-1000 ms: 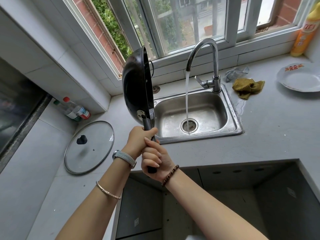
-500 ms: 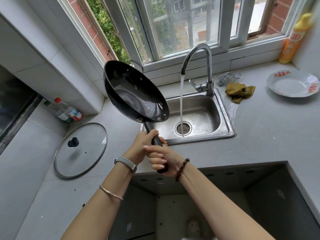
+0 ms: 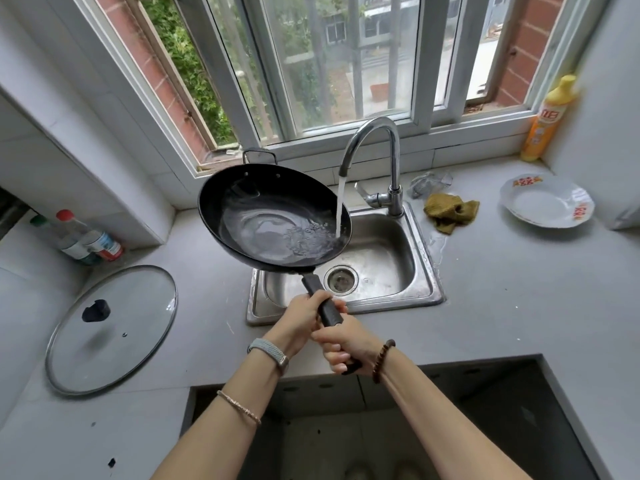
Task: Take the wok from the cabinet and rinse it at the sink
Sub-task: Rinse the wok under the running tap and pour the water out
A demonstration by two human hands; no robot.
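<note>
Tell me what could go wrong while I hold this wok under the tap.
The stream hits the wok close to its right rim, so water may splash past the sink onto the counter. Water pools in the wok; held by its handle in the left hand and right hand, it may tip as it fills.

Below me, the grey countertop around the steel sink bears a glass lid, two bottles, a yellow cloth and a white plate.

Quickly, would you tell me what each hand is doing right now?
Left hand: closed round the wok handle.
Right hand: closed round the same handle, nearer its end.
</note>
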